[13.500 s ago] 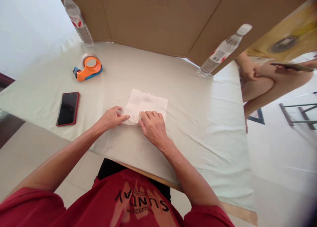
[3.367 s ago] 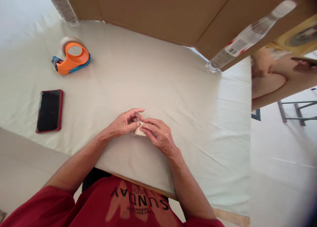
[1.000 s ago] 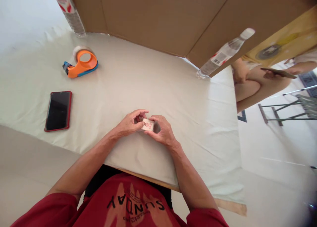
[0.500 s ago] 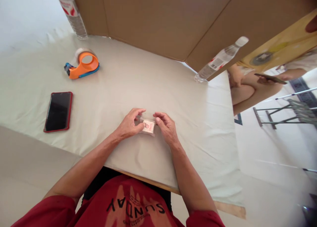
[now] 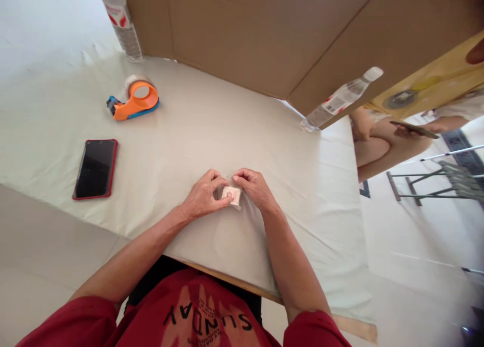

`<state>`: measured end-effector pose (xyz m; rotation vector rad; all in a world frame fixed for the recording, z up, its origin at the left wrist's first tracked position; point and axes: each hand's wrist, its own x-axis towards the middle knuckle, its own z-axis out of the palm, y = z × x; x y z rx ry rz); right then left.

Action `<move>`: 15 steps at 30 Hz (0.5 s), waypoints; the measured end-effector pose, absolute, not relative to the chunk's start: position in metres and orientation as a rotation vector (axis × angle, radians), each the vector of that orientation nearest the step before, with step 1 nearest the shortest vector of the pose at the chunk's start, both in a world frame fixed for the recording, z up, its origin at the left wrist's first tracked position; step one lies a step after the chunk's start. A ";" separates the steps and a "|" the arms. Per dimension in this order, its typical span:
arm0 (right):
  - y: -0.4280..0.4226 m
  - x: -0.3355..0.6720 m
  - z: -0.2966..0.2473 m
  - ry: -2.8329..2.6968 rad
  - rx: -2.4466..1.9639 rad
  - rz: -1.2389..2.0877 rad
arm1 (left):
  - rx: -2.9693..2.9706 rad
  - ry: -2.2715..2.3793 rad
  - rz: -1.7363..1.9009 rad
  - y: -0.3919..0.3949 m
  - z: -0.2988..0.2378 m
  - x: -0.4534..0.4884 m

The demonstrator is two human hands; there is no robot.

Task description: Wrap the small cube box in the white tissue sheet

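Note:
A small white packet with red print (image 5: 236,193) lies near the table's front edge, inside a clear plastic wrapper. My left hand (image 5: 202,195) grips it from the left, the thumb across its printed face and the fingers curled behind. On the other side, my right hand (image 5: 257,189) has thumb and forefinger pinched together at the packet's upper right corner, where the thin wrapper seems to be. The fingertips partly cover that corner, so exactly what they pinch is hard to see.
A phone in a red case (image 5: 96,169) and an orange tape dispenser (image 5: 139,104) lie on the left of the cloth-covered table (image 5: 189,135). Two water bottles (image 5: 126,32) stand against a cardboard panel (image 5: 242,39). At right sits a person holding a phone (image 5: 414,129), near a folding stool (image 5: 442,180).
My right thumb and forefinger have closed together at the packet's corner. The left thumb has slid further over the printed face, and the packet has turned slightly. The whole view has shifted a little.

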<state>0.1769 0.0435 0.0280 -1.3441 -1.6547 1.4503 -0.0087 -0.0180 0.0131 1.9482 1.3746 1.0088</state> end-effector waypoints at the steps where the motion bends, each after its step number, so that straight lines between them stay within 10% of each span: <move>1: 0.043 0.178 0.029 -1.624 -1.322 1.493 | 1.953 1.377 1.010 -0.018 0.013 -0.008; 15: 0.030 0.190 0.042 -1.796 -1.247 1.395 | 1.922 1.392 1.048 -0.016 0.008 -0.006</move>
